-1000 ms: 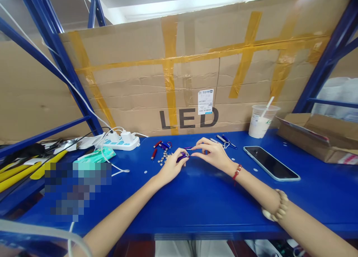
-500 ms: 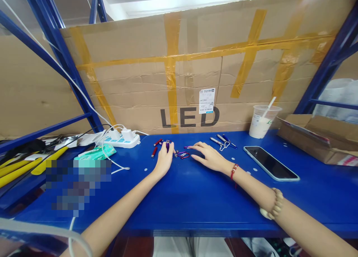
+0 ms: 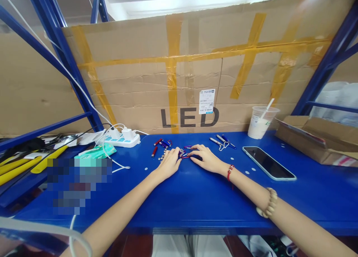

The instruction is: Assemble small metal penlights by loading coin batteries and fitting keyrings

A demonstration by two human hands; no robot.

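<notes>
Near the middle of the blue table, my left hand (image 3: 169, 163) lies low, fingers together and stretched forward, thumb apart. Its fingertips reach the left end of a small cluster of coloured carabiners (image 3: 185, 156). From the other side, my right hand (image 3: 207, 159) rests with fingers spread, fingertips at the same carabiners. Whether either hand presses on one is too small to tell. Just beyond my left hand are small red and blue cylinders (image 3: 154, 151) with metal ends. Small round silver discs (image 3: 161, 158) lie beside that hand, partly hidden by it.
Pen-like cylinders with clips (image 3: 223, 140) lie behind my right hand. A phone (image 3: 267, 163), a drink cup with straw (image 3: 261, 122) and an open cardboard box (image 3: 319, 139) stand right. A power strip (image 3: 121, 139), cable and green packet (image 3: 96, 151) are left. Tall cardboard (image 3: 140, 81) closes the back.
My left hand has moved right and slightly towards me, off a dark blue or purple cylinder, which now lies by the red ones. The carabiners sit closer between both hands. My right hand shifted slightly.
</notes>
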